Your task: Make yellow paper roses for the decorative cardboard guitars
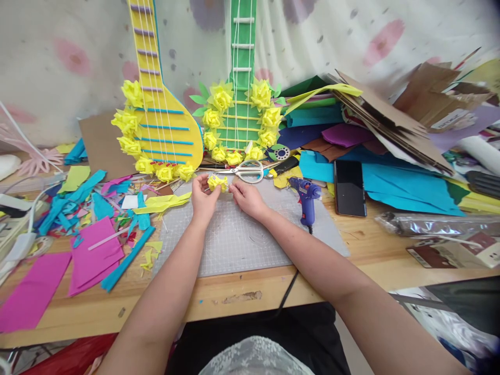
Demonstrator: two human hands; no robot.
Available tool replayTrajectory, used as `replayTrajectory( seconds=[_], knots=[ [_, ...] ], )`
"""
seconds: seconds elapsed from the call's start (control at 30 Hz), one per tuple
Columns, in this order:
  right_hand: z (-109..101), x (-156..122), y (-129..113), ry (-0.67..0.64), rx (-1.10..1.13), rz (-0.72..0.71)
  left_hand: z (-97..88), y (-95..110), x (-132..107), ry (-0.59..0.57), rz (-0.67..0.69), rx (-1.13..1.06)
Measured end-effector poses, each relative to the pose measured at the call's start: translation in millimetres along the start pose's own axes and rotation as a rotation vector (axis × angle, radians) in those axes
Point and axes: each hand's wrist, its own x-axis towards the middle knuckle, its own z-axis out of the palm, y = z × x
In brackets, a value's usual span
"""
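A small yellow paper flower sits between my two hands above the grey cutting mat. My left hand pinches its left side. My right hand grips its right end with the fingertips. Just beyond the flower lie white-handled scissors. A blue glue gun rests to the right of my right hand, its cord running off the table's front edge.
Two paper guitars trimmed with yellow flowers, one yellow and one green, lean against the back wall. A black phone lies to the right. Pink and blue paper scraps cover the left; stacked coloured sheets and cardboard fill the right.
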Motion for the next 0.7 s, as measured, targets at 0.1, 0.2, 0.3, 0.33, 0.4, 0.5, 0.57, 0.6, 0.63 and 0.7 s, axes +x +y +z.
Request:
replayTrajectory(
  seconds=[0.1,0.2,0.3,0.33,0.4,0.5,0.57,0.6,0.63,0.7],
  knots=[
    [0,0,0,-0.031,0.033,0.005,0.6,0,0,-0.015,0.003,-0.015],
    [0,1,1,-0.052,0.061,0.016,0.4,1,1,-0.026,0.016,-0.045],
    [1,0,1,-0.061,0.091,0.036,-2.5,5,4,-0.068,-0.033,-0.126],
    [1,0,1,-0.059,0.104,0.048,-4.5,7,5,-0.09,-0.083,-0.172],
    [0,1,1,-0.049,0.134,0.079,-9.4,11,10,-0.118,-0.213,-0.289],
    [0,2,2,-0.04,0.184,0.127,-17.4,15,16,-0.106,-0.324,-0.399],
    [-1,2,2,-0.041,0.206,0.148,-20.6,15,18,-0.109,-0.338,-0.412],
    [-1,3,3,-0.04,0.211,0.153,-21.1,15,19,-0.113,-0.337,-0.413],
    [-1,3,3,-0.04,0.213,0.156,-20.9,15,18,-0.117,-0.336,-0.413],
    [-1,3,3,-0.04,0.206,0.154,-18.5,15,16,-0.118,-0.334,-0.411]
  ],
)
